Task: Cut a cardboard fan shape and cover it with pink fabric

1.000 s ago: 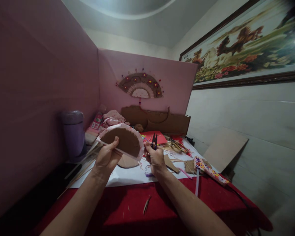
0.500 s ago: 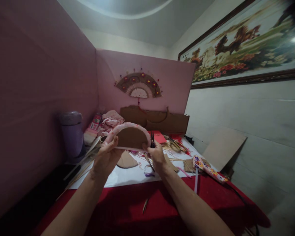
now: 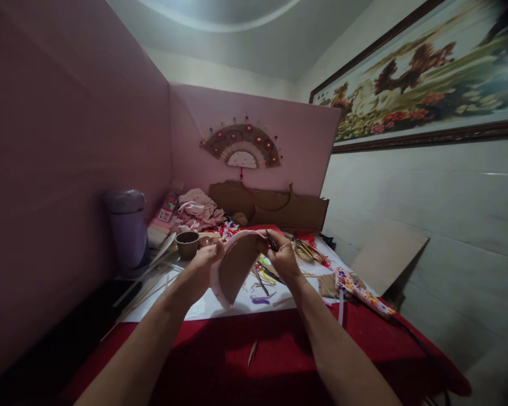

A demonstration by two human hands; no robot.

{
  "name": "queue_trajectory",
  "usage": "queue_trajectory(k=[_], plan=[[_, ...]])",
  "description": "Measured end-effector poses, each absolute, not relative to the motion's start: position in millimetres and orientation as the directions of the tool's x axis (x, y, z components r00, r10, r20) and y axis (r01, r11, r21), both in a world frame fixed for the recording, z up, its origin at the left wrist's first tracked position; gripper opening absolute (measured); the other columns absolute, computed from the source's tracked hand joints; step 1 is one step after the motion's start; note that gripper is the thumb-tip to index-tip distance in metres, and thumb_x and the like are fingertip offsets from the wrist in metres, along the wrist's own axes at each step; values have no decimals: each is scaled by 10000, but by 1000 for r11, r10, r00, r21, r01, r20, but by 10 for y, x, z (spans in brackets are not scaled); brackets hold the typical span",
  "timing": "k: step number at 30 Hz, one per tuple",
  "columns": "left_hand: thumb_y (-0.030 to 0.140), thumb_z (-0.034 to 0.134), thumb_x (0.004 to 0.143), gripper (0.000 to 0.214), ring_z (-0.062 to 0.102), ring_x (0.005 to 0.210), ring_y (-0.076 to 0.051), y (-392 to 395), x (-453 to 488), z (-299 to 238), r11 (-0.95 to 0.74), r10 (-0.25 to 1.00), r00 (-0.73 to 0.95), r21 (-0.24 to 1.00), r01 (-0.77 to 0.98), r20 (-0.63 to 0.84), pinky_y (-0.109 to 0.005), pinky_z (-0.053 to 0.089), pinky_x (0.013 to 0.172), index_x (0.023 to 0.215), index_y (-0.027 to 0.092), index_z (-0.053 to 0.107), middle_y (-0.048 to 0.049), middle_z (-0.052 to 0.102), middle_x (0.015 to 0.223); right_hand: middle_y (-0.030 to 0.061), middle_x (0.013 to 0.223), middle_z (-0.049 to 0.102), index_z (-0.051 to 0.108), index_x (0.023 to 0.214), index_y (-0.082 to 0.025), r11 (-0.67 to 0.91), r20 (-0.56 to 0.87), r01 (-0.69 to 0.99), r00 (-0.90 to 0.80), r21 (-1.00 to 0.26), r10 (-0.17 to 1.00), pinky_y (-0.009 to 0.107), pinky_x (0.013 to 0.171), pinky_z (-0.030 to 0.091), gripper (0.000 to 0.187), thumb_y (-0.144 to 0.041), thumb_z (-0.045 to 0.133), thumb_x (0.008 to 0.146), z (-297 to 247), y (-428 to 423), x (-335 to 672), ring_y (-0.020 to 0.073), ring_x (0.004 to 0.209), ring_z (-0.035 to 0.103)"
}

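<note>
Above the table I hold a half-round cardboard piece (image 3: 238,269) with pale pink fabric folded round its curved rim. Its brown bare side faces me, and it is tilted with the straight edge slanting down to the left. My left hand (image 3: 209,256) is closed at the piece's left upper rim. My right hand (image 3: 283,254) is closed on the right end of the piece. A small dark tool (image 3: 271,241) sticks out from the right hand's fingers; its kind is hard to make out. Below lie a purple-handled tool (image 3: 261,300) and thin dark strips on white paper.
A brown cup (image 3: 187,246) and a purple bottle (image 3: 128,234) stand at the left. Pink cloth (image 3: 200,208) is heaped behind. Gold-handled scissors (image 3: 309,250) and a flower-patterned strip (image 3: 364,292) lie right. A decorated fan (image 3: 242,144) hangs on the pink panel.
The cardboard piece has turned, from its straight edge level to a steep slant. My left hand has moved right along the rim, and the right hand has risen slightly.
</note>
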State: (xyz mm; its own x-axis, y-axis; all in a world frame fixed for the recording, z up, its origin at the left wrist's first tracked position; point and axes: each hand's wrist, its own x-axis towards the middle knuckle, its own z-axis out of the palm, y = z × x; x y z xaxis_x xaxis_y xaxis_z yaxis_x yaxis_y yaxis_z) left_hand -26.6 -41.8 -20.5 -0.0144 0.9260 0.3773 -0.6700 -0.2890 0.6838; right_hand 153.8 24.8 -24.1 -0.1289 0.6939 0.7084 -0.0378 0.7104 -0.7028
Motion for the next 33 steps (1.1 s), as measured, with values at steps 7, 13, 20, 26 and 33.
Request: queue_trajectory(k=[7, 13, 20, 26, 33], plan=[[313, 705, 713, 357, 605, 701, -170, -448, -242, -230, -172, 930, 279, 956, -238, 237, -265, 436, 657, 1024, 141, 680, -86, 696, 845, 18, 810, 623, 670, 885, -205, 802, 780, 120, -187, -585, 597, 278, 723, 428, 189, -173, 569, 728, -312, 267, 1526, 174, 786, 554], [305, 705, 706, 301, 604, 664, -162, -396, -215, -256, -169, 961, 149, 920, -354, 234, -263, 467, 617, 970, 160, 689, -75, 690, 808, 59, 973, 571, 610, 990, -186, 810, 835, 203, 112, -550, 538, 308, 802, 418, 240, -274, 601, 767, -244, 155, 1517, 175, 874, 524], [236, 734, 664, 354, 629, 700, -184, -441, -172, -183, -214, 965, 50, 880, -425, 259, -283, 509, 642, 1007, 175, 676, -70, 700, 873, -41, 609, 470, 526, 741, -179, 621, 621, 17, 34, -784, 783, 234, 533, 349, 221, -383, 609, 768, -394, 95, 1316, 110, 560, 415], [275, 715, 702, 363, 628, 729, -166, -424, -142, -220, -304, 943, 32, 893, -331, 332, -236, 491, 665, 1049, 173, 683, -53, 705, 902, -20, 720, 546, 537, 838, -172, 499, 515, -200, -36, -843, 856, 238, 600, 401, 314, -329, 714, 631, -474, 142, 1188, 119, 643, 478], [395, 632, 770, 409, 633, 912, -233, -386, -186, -205, -339, 928, 8, 856, -391, 371, -254, 496, 711, 1112, 172, 652, -104, 704, 988, -75, 549, 446, 500, 733, -199, 172, 235, -378, -128, -910, 964, 182, 390, 219, 385, -372, 764, 512, -362, 134, 1263, 62, 429, 363]])
